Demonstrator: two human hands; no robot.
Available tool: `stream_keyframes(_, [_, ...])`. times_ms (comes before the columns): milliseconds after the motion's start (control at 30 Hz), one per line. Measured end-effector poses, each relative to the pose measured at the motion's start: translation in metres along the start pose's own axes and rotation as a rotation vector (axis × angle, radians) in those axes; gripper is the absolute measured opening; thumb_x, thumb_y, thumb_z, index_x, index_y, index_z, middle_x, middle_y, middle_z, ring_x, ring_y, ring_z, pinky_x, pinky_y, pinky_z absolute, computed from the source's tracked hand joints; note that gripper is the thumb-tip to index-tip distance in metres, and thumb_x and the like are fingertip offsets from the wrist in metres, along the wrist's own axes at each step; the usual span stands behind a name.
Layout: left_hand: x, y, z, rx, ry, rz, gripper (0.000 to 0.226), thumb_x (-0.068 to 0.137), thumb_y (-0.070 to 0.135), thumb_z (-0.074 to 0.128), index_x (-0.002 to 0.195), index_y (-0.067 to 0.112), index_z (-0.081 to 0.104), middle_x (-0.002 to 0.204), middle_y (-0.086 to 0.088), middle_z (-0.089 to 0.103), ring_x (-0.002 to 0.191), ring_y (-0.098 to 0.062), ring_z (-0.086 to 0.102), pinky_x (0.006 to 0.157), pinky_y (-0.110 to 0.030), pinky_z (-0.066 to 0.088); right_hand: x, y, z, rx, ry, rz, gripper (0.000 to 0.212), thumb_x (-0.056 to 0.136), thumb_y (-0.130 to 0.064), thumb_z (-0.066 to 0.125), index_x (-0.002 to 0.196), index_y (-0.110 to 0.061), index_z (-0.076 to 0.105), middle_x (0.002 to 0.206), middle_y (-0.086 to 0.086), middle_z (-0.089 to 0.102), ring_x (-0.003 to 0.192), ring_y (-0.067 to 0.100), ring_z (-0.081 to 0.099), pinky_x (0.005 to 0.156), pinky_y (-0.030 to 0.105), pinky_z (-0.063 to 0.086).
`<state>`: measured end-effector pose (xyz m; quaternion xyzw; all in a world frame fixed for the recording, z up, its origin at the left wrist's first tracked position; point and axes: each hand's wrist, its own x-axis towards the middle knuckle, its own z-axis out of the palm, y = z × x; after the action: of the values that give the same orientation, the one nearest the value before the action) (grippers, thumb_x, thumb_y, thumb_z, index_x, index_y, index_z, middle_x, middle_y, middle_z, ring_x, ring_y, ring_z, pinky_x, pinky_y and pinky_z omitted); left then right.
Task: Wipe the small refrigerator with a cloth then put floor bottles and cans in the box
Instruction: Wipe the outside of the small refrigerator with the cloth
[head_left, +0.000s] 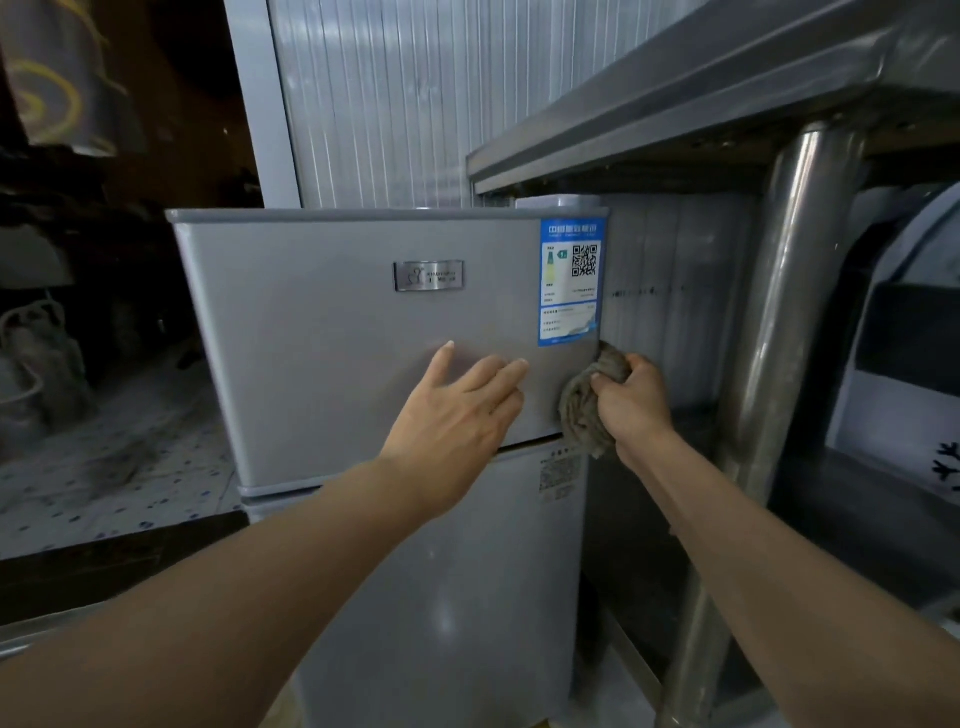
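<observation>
A small grey two-door refrigerator (322, 332) fills the middle of the view, with a blue energy label (570, 283) at the upper door's top right. My left hand (457, 410) lies flat with straight fingers against the upper door. My right hand (631, 397) grips a bunched grey-brown cloth (584, 408) and holds it against the lower right corner of the upper door. No bottles, cans or box are in view.
A steel table (675, 119) overhangs the refrigerator's right side, and its round leg (779, 291) stands close to my right hand. Corrugated wall panels (395, 98) rise behind. Dark clutter and a speckled floor (119, 467) lie to the left.
</observation>
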<state>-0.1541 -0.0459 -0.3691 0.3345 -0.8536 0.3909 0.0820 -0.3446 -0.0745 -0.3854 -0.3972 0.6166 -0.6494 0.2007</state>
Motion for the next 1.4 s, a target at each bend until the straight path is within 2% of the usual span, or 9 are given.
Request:
stream_keyframes(167, [0.02, -0.029, -0.029, 0.04, 0.124, -0.142, 0.063, 0.082, 0.014, 0.05, 0.14, 0.014, 0.024, 0.157, -0.007, 0.002, 0.143, -0.027, 0.005, 0.109, -0.047, 0.018, 0.015, -0.037, 0.001, 0.057, 0.052, -0.053, 0.023, 0.088, -0.007, 0.056, 0.111, -0.011, 0.057, 0.112, 0.011, 0.064, 0.101, 0.024, 0.061, 0.093, 0.037, 0.05])
stream_keyframes(300, [0.029, -0.047, -0.046, 0.08, 0.14, -0.228, 0.068, 0.082, 0.017, 0.055, 0.141, 0.018, 0.02, 0.156, -0.007, -0.001, 0.143, -0.029, 0.001, 0.112, -0.057, 0.003, 0.018, -0.048, 0.002, 0.083, 0.066, -0.057, 0.017, 0.089, -0.007, 0.056, 0.102, -0.018, 0.052, 0.11, 0.009, 0.063, 0.097, 0.022, 0.06, 0.086, 0.035, 0.052])
stream_keyframes(467, [0.029, -0.053, -0.049, 0.058, 0.087, -0.203, 0.073, 0.084, 0.018, 0.056, 0.143, 0.018, 0.014, 0.156, -0.006, -0.007, 0.143, -0.029, -0.002, 0.11, -0.056, 0.011, 0.027, -0.079, 0.004, 0.138, 0.123, -0.095, 0.015, 0.091, -0.011, 0.055, 0.103, -0.02, 0.051, 0.096, -0.002, 0.057, 0.083, 0.011, 0.056, 0.066, 0.018, 0.045])
stream_keyframes(600, [0.031, -0.057, -0.056, 0.048, 0.109, -0.18, 0.071, 0.079, 0.016, 0.063, 0.14, 0.018, 0.025, 0.153, -0.006, 0.003, 0.14, -0.028, 0.006, 0.112, -0.054, 0.009, 0.03, -0.104, 0.007, 0.144, 0.152, -0.106, 0.021, 0.091, -0.009, 0.055, 0.111, -0.014, 0.052, 0.098, 0.001, 0.057, 0.085, 0.014, 0.056, 0.077, 0.026, 0.047])
stream_keyframes(733, [0.03, -0.064, -0.061, 0.046, 0.064, -0.137, 0.073, 0.08, 0.015, 0.061, 0.141, 0.017, 0.022, 0.154, -0.006, 0.002, 0.141, -0.027, 0.005, 0.113, -0.053, 0.006, 0.029, -0.122, 0.007, 0.193, 0.174, -0.083, 0.019, 0.092, -0.01, 0.052, 0.108, -0.019, 0.051, 0.106, 0.005, 0.057, 0.076, 0.01, 0.055, 0.064, 0.017, 0.046])
stream_keyframes(933, [0.025, -0.065, -0.072, -0.007, 0.039, -0.149, 0.069, 0.081, 0.014, 0.06, 0.14, 0.017, 0.026, 0.155, -0.007, 0.006, 0.142, -0.026, 0.004, 0.114, -0.051, 0.003, 0.005, -0.121, 0.004, 0.246, 0.159, -0.102, 0.03, 0.093, -0.01, 0.052, 0.122, -0.019, 0.05, 0.111, 0.001, 0.055, 0.109, 0.022, 0.057, 0.098, 0.04, 0.047])
stream_keyframes(1033, [0.017, -0.065, -0.078, -0.046, 0.063, -0.202, 0.065, 0.081, 0.015, 0.059, 0.138, 0.018, 0.029, 0.155, -0.007, 0.007, 0.142, -0.025, 0.005, 0.113, -0.049, 0.004, -0.018, -0.122, 0.003, 0.256, 0.144, -0.166, 0.034, 0.093, -0.009, 0.052, 0.124, -0.02, 0.051, 0.125, 0.005, 0.055, 0.109, 0.015, 0.054, 0.095, 0.03, 0.046])
stream_keyframes(1267, [-0.022, -0.09, -0.098, -0.174, 0.177, -0.398, 0.061, 0.083, 0.026, 0.06, 0.136, 0.023, 0.031, 0.154, -0.001, 0.014, 0.141, -0.02, 0.011, 0.113, -0.048, 0.009, -0.075, -0.165, 0.022, 0.257, 0.036, -0.433, 0.034, 0.09, -0.008, 0.055, 0.121, -0.023, 0.054, 0.109, -0.005, 0.061, 0.102, 0.009, 0.059, 0.086, 0.02, 0.049])
stream_keyframes(1400, [-0.039, -0.122, -0.111, -0.244, 0.206, -0.555, 0.065, 0.084, 0.029, 0.059, 0.14, 0.023, 0.028, 0.154, 0.001, 0.021, 0.141, -0.02, 0.016, 0.113, -0.048, 0.014, -0.073, -0.213, 0.048, 0.187, 0.019, -0.478, 0.036, 0.09, -0.007, 0.055, 0.125, -0.017, 0.051, 0.119, 0.001, 0.059, 0.109, 0.013, 0.057, 0.095, 0.028, 0.048])
